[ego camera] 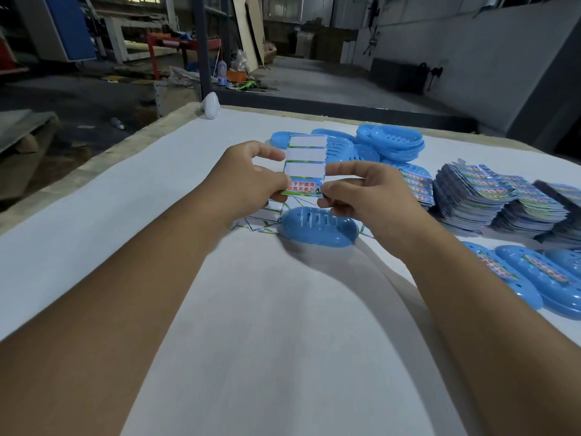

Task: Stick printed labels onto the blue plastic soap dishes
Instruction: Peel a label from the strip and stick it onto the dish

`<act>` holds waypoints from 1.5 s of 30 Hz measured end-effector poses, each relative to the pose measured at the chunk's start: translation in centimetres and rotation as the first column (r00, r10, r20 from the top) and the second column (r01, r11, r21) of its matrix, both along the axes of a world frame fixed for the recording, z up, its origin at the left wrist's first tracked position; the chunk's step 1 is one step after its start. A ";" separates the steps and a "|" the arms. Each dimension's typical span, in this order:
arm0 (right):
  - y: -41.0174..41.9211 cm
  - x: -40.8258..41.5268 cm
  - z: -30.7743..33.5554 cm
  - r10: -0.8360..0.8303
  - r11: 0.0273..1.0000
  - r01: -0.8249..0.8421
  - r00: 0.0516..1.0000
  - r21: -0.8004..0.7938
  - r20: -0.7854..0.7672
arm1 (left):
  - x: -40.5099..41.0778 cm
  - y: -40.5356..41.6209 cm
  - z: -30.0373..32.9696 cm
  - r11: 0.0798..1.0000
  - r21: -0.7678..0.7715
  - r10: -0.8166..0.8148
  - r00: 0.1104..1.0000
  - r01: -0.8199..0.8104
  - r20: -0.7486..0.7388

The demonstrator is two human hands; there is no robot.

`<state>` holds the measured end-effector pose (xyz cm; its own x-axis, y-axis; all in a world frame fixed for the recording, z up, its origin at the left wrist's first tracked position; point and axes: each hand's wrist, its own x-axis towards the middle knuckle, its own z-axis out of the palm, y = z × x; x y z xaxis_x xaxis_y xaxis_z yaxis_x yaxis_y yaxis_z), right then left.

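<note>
- Left hand (pixel 251 174): fingers pinched on the left edge of a narrow paper label strip (pixel 304 165), held up above the counter.
- Right hand (pixel 361 190): thumb and fingers closed on the lower right corner of the same strip, at the one printed label (pixel 302 186) left on it; the three panels above it are blank white.
- Whether that printed label is partly lifted from the backing cannot be told.
- Oval blue plastic soap dish (pixel 319 226): lies upside down on the white-covered counter (pixel 157 215), slotted base up, directly below the hands and unlabelled on the visible face.
- Spent white backing strips (pixel 261 220): scattered flat, touching the left side of that dish and partly under it.
- Pile of unlabelled blue soap dishes (pixel 390 141): stacked at the far side, behind the strip.
- Stacks of printed label sheets (pixel 490 196): stand to the right, near the right hand.
- Labelled blue soap dishes (pixel 540 278): lie in a row at the right edge, each with a colour label along its base.
- White rounded object (pixel 210 105): rests at the counter's far corner; type unclear.
</note>
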<state>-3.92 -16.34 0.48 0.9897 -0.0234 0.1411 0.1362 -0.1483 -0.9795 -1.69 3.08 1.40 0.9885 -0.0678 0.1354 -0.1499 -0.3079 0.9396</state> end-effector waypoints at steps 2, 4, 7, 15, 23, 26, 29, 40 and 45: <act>0.0 -0.1 0.1 0.013 1.000 -0.013 1.000 0.006 0.001 | 0.0 0.0 0.0 1.000 0.007 0.006 1.000 -0.006 0.003; 0.0 -0.2 0.2 0.027 1.000 -0.027 1.000 0.009 -0.002 | 0.0 0.0 0.0 1.000 0.022 0.004 1.000 -0.004 0.007; 0.0 -0.3 0.3 0.056 0.998 -0.056 0.998 0.016 -0.001 | 0.1 0.1 0.0 0.999 0.049 0.000 1.000 -0.001 0.025; 0.0 -0.2 0.1 0.050 0.998 -0.049 0.999 -0.034 0.019 | 0.3 -0.2 -0.4 0.992 0.124 0.007 0.996 -0.018 0.087; 0.0 0.2 -0.3 0.012 0.993 -0.006 0.998 -0.119 0.054 | -0.2 -1.3 -1.0 0.961 0.271 -0.014 0.973 -0.050 0.230; 0.0 0.3 -0.4 -0.015 0.988 0.025 0.997 -0.149 0.070 | -0.3 -1.5 -0.9 0.973 0.232 -0.022 0.982 -0.023 0.189; 0.1 0.2 -0.4 -0.022 0.982 0.036 0.997 -0.186 0.077 | -0.5 -1.6 -0.9 0.969 0.244 -0.019 0.985 -0.024 0.172; -0.1 0.5 -0.6 -0.150 0.961 0.148 0.989 -0.232 0.006 | 0.3 -0.8 -0.9 0.971 0.228 0.035 0.986 -0.072 0.164; -0.3 0.6 -0.7 -0.220 0.952 0.209 0.975 -0.222 -0.025 | 0.7 0.1 -0.6 0.960 0.259 0.072 0.986 -0.109 0.150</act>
